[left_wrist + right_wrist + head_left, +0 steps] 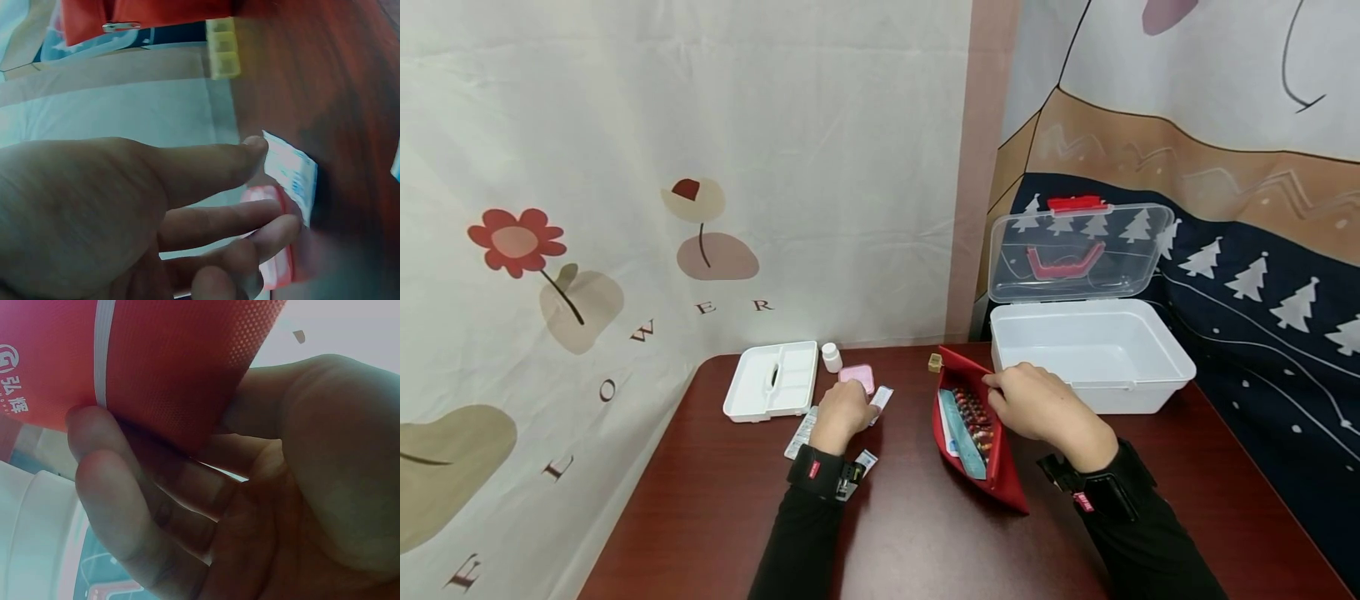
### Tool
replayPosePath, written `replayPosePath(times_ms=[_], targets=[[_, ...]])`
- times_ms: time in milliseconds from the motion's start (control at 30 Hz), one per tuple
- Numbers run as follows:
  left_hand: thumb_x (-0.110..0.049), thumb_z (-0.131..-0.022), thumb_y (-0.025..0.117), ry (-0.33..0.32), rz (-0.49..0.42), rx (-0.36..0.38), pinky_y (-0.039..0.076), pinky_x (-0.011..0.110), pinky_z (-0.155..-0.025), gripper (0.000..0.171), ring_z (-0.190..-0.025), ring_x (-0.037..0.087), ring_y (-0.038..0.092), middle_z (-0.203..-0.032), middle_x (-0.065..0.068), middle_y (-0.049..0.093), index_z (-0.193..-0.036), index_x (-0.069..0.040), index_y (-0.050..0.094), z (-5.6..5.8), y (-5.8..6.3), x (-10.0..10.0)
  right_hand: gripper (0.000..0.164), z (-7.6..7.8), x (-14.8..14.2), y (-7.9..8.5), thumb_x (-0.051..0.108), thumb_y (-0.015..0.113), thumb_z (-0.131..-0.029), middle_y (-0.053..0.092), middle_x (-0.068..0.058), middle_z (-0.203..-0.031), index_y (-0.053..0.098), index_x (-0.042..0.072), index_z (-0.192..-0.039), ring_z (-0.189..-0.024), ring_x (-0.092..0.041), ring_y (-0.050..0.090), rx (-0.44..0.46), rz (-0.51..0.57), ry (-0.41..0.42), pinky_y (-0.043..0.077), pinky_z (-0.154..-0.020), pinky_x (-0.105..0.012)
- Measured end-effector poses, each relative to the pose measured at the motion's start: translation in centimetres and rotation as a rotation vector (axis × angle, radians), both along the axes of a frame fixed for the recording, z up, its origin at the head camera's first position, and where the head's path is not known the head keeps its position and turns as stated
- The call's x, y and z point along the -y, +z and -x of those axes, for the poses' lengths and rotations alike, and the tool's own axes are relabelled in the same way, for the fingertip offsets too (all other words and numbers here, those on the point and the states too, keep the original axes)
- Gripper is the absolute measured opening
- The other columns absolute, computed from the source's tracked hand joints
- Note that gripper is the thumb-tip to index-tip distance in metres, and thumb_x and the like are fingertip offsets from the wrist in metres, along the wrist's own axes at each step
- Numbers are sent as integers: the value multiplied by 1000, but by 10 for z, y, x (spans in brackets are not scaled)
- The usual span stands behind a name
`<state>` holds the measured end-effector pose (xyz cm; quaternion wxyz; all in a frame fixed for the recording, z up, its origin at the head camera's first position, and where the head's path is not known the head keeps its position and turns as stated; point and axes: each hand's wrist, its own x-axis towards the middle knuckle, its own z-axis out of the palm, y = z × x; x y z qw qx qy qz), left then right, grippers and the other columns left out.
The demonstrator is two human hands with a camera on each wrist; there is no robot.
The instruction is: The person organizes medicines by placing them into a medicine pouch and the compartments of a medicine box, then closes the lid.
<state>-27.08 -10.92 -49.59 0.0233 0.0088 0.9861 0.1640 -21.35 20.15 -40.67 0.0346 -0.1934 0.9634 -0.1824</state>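
My right hand (1037,404) grips the side of a red pouch (1011,483), its thumb and fingers on either side of the fabric in the right wrist view. The pouch stands open at the top, showing a pale blue packet (966,442) and blister packs of dark red capsules (976,417). My left hand (841,410) hovers low over the table, thumb and fingers apart. Near its thumb tip lies a small white sachet (290,169). The fingers overlap a pink case (857,377) in the left wrist view.
A white divided tray (771,382) and a white bottle (831,357) stand at the back left. More flat packets (802,433) lie around the left wrist. A white box (1093,333) with its clear lid (1075,258) raised stands back right. A yellow pill box (223,50) sits beyond the pouch.
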Motion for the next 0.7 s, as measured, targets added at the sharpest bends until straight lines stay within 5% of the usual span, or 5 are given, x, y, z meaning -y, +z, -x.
replayPosePath(times_ms=[200, 333, 533, 633, 700], targets=[[-37, -81, 93, 23, 73, -56, 57, 57, -68, 36, -83, 38, 74, -100, 18, 80, -93, -7, 78, 31, -53, 13, 35, -1, 0, 0, 12, 65, -104, 80, -22, -128, 77, -2, -134, -81, -19, 60, 4, 2, 0, 46, -68, -34], [-33, -74, 93, 32, 89, -67, 58, 57, -66, 34, -84, 38, 76, -100, 17, 80, -91, -9, 77, 40, -69, 15, 35, -2, 1, 1, 12, 65, -104, 80, -22, -127, 77, -3, -134, -81, -18, 60, 2, 4, 4, 46, -67, -34], [-28, -72, 95, 25, 82, -41, 58, 57, -67, 34, -84, 39, 75, -99, 18, 80, -91, -7, 76, 35, -61, 13, 35, -2, 0, 2, 12, 65, -104, 80, -22, -125, 77, -3, -133, -80, -18, 59, -1, 9, 7, 46, -66, -34], [-25, -76, 93, 30, 72, -11, 58, 56, -71, 31, -87, 38, 75, -101, 19, 79, -92, -6, 75, 18, -34, 6, 35, -2, 0, 1, 12, 65, -104, 80, -21, -125, 77, -3, -133, -79, -18, 58, -4, 9, 9, 45, -67, -34], [-21, -77, 93, 30, 74, 4, 59, 56, -72, 29, -87, 38, 75, -100, 20, 79, -90, -4, 74, 14, -27, 4, 34, -2, 0, 1, 11, 65, -104, 81, -21, -124, 77, -3, -133, -79, -18, 58, -2, 9, 9, 46, -67, -34]])
